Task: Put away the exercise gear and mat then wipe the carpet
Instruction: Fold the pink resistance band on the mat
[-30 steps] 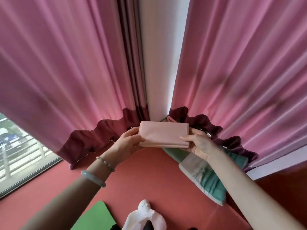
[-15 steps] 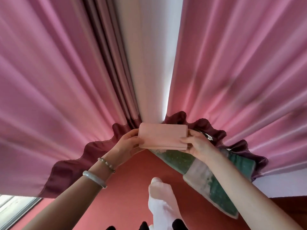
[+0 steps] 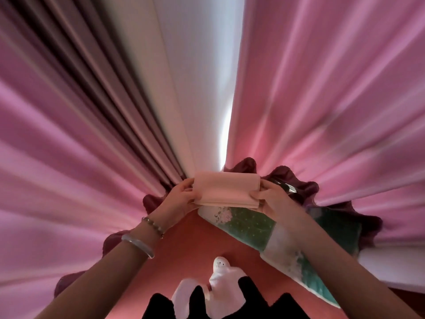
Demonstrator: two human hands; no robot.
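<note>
I hold the folded pink cloth (image 3: 226, 189) between my two hands, a little under the centre of the view, in the corner where the curtains meet. My left hand (image 3: 181, 196) grips its end at 9 o'clock and my right hand (image 3: 273, 199) pinches the end at 3 o'clock, fingers curled round the layers. I think the danger is that the layers slide apart: I hold only the two short ends, so if one hand loosens, the fold may open and the cloth may fall on the green patterned mat (image 3: 248, 226) lying at 5 o'clock on the red carpet (image 3: 188, 249). The dark hem of a curtain could also catch on it. I count one cloth, one green mat, two pink curtains, at 9 o'clock (image 3: 69, 157) and at 3 o'clock (image 3: 333, 111), two bracelets (image 3: 153, 226) on my left wrist, and two white socks (image 3: 220, 279) at 6 o'clock.
</note>
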